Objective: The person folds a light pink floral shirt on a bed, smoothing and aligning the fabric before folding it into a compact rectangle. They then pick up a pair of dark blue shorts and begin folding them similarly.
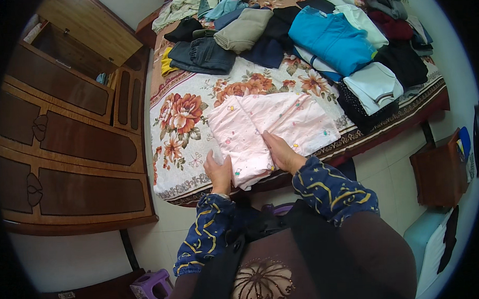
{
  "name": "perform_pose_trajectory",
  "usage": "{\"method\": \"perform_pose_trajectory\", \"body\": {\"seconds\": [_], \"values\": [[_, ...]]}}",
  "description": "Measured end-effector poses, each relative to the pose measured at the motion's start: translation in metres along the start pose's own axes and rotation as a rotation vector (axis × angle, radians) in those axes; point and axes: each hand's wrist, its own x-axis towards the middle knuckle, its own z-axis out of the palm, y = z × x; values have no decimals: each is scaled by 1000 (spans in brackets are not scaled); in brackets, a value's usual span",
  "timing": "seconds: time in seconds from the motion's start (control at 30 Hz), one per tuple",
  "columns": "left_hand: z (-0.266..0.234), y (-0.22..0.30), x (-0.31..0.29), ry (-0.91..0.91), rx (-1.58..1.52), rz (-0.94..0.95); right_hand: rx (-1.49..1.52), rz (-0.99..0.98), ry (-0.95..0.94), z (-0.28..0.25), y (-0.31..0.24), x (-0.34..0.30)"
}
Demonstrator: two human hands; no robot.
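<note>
A pale pink garment (pixel 296 121) with small coloured prints lies on the bed in front of me, its left part folded over in a layer. At its near left edge my left hand (pixel 218 173) rests with thumb and fingers apart, the thumb beside the cloth. My right hand (pixel 283 152) lies on the garment along the edge of the folded layer, fingers stretched out. What kind of garment it is cannot be told. Beneath it is a white bedspread (pixel 197 151) with large orange flowers.
Farther back lie dark jeans (pixel 207 55), beige folded trousers (pixel 244 29), a bright blue garment (pixel 330 38) and a white one (pixel 373 87) among several clothes. A wooden wardrobe (pixel 86 139) stands left, a small brown cabinet (pixel 438 169) right, a purple stool (pixel 152 288) lower left.
</note>
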Motion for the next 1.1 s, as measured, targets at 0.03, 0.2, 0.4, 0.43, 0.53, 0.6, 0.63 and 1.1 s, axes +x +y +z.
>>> {"method": "perform_pose_trajectory", "body": {"seconds": [0.03, 0.2, 0.4, 0.43, 0.53, 0.6, 0.63, 1.1], "values": [[1, 1, 0, -59, -75, -58, -228, -114, 108, -6, 4, -1], [-2, 8, -6, -283, -646, -400, -1130, -804, 174, 29, -6, -38], [0, 11, -5, -464, -908, -467, -1379, -803, 59, 7, 19, -28], [-2, 11, -7, -466, -943, -478, -1404, -819, 44, 10, 16, -33], [-8, 13, -13, -470, -1042, -504, -1588, -702, 98, 23, 2, -44], [-12, 14, -16, -464, -1099, -515, -1586, -813, 105, 31, -3, -42], [-14, 18, -19, -473, -1125, -497, -1583, -868, 113, 33, -4, -41], [-53, 37, -78, -462, -1253, -421, -1404, -748, -112, 35, 21, -34]]}}
